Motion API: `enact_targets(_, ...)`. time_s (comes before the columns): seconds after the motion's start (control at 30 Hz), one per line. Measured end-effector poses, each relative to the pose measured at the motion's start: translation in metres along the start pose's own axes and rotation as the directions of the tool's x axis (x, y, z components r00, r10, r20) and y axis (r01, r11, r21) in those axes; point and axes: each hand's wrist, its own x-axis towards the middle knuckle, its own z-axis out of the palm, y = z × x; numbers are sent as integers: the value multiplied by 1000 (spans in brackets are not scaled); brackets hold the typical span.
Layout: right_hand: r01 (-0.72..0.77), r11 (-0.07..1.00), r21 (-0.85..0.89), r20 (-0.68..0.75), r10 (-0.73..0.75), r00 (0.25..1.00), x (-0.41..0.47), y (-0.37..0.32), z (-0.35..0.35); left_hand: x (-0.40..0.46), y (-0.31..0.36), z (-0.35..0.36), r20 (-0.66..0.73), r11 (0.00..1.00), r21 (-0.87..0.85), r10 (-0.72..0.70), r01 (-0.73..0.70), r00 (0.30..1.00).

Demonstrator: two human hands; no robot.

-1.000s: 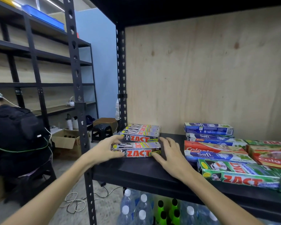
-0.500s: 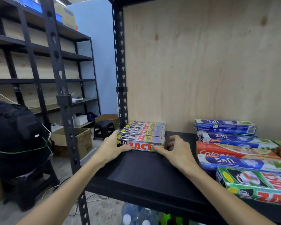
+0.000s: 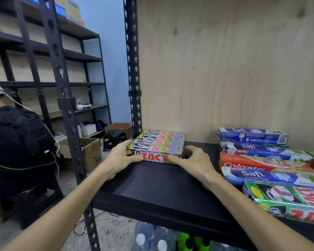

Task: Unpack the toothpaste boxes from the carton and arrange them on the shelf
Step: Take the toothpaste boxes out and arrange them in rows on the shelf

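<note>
Zact boxes (image 3: 157, 148): a silver row is seen flat at the back-left of the black shelf (image 3: 163, 192), close to the plywood back.
Left hand (image 3: 119, 158): curled round the row's left end.
Right hand (image 3: 193, 163): cupped on the right end, fingers bent round the corner.
Neighbours: Safi boxes (image 3: 252, 135) and Colgate box (image 3: 261, 163) are stacked well to the right.
Risk: the row could be skewed if one end is pushed harder.

Silver ZACT boxes (image 3: 157, 148), red lettering, yellow patches: between left hand (image 3: 120, 158) and right hand (image 3: 192, 161). Black shelf (image 3: 163, 189): beneath both hands. Blue-white Safi boxes (image 3: 252, 135), red Colgate box (image 3: 261, 163), green ZACT boxes (image 3: 286, 196) with red lettering: beyond the right hand's outer side.
</note>
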Motion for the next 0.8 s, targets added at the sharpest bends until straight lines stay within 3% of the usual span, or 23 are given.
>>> enact_targets(0.07, -35, 998, 46, 16, 35, 999, 3, -4, 5, 0, -1, -1, 10, 1000, -2, 4, -4, 1000)
enact_targets(0.37, -35, 985, -168, 79, 49, 996, 15, -4, 10, 3, -7, 0, -3, 998, -6, 56, -56, 998)
enact_targets(0.8, 57, 970, -236, 53, -46, 998, 12, -1, 15, 0, -7, 8, 19, 997, -2, 77, -77, 997)
